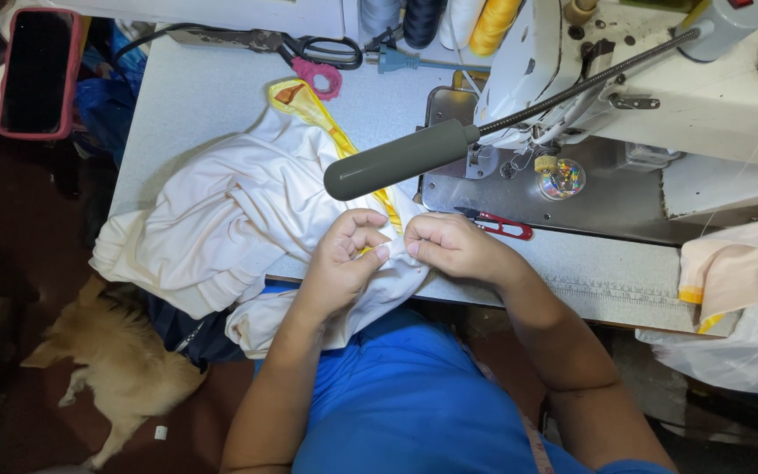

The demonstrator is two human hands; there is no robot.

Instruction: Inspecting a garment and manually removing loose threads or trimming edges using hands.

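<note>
A bunched white garment (221,219) with a yellow and orange trim (313,110) lies on the grey sewing table (186,96) and hangs over its front edge. My left hand (344,259) and my right hand (454,246) meet at the garment's near edge, both pinching a small fold of the white fabric between fingertips and thumbs. The hands touch each other over the cloth, just in front of the sewing machine's metal plate (484,197).
A white sewing machine (660,88) with a grey gooseneck lamp (396,161) stands at right. Red thread snips (502,226) lie behind my right hand. Scissors (322,53), thread cones (445,19), a phone (39,72), pale fabric (739,272), and a tan dog (116,360) on the floor.
</note>
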